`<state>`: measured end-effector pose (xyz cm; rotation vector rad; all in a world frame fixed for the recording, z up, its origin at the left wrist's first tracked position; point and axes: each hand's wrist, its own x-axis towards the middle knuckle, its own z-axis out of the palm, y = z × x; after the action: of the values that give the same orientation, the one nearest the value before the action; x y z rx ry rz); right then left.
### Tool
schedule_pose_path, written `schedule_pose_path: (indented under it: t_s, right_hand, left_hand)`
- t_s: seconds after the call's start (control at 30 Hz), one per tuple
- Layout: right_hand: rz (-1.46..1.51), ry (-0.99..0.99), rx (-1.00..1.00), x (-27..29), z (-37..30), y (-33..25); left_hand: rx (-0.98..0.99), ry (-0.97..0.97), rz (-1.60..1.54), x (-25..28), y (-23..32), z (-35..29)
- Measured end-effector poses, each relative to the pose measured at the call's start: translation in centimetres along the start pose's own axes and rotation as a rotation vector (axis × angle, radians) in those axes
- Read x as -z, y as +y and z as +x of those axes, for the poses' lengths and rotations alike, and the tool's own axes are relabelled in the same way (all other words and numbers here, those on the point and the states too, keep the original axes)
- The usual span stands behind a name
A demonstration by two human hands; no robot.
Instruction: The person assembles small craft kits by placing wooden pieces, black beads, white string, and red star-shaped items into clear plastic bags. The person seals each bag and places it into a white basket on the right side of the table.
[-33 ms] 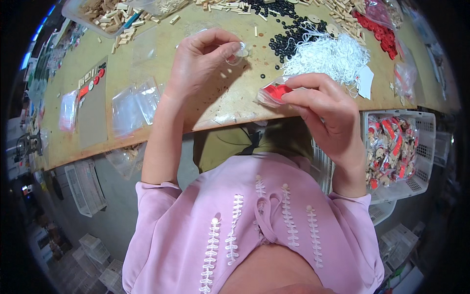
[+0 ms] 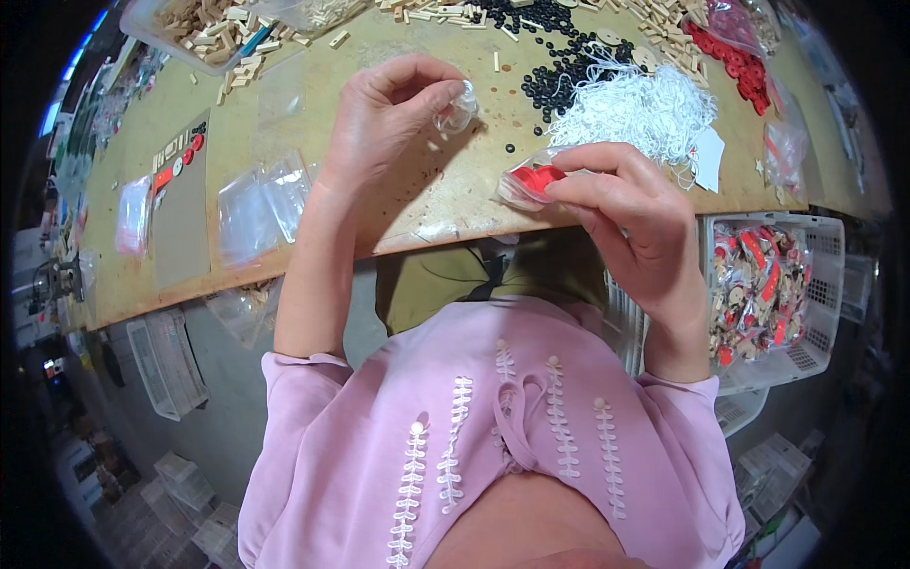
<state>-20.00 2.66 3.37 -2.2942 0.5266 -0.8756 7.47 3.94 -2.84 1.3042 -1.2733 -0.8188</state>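
My left hand [image 2: 403, 104] is raised over the middle of the table, thumb and fingers closed on a small piece of clear plastic film [image 2: 458, 112]. Whether that film is a bag or a loose scrap I cannot make out. Near the table's front edge, my right hand [image 2: 630, 204] pinches a small clear plastic bag [image 2: 512, 192]. Red pieces [image 2: 536, 180] and pale ones show inside it. Just beyond the right hand lies a tangled heap of white strings [image 2: 630, 114]. Black beads [image 2: 550, 87] are scattered beside the heap.
Flat clear bags [image 2: 261, 213] lie at left, beside a board [image 2: 182, 228] with sample parts. A tub of wooden pieces [image 2: 142, 24] stands far left. Red pieces [image 2: 735, 71] lie far right. A white basket [image 2: 827, 275] of filled bags stands beside me, below the tabletop.
The clear film at my left fingertips has shifted and looks fuller and rounder. Both hands stay in nearly the same place.
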Motion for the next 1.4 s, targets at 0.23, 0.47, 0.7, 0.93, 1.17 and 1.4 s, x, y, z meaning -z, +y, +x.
schedule_pose_path:
  t_s: [0.23,0.47,0.7,0.93,1.17,1.4]
  right_hand:
    - [-0.060,-0.008,-0.003,0.3,0.2,0.1]
    - [-0.002,-0.042,0.013,0.0,0.9,0.7]
    - [0.049,-0.040,0.069,-0.5,0.9,1.1]
    - [0.008,-0.030,0.070,-0.9,0.6,1.4]
    - [0.102,-0.064,0.057,-2.1,0.6,0.7]
    - [0.022,0.052,0.010,-1.5,1.0,1.4]
  left_hand:
    - [0.021,-0.095,-0.258,1.0,0.8,0.8]
    - [-0.025,-0.207,-0.928,-1.1,5.8,-0.4]
    - [-0.251,-0.085,0.328,-3.8,7.4,-3.8]
    - [-0.457,-0.196,0.523,-2.1,5.9,-4.0]
    - [-0.556,-0.259,0.783,-2.6,5.4,-4.7]
    - [-0.104,-0.208,0.050,-1.7,5.0,-5.2]
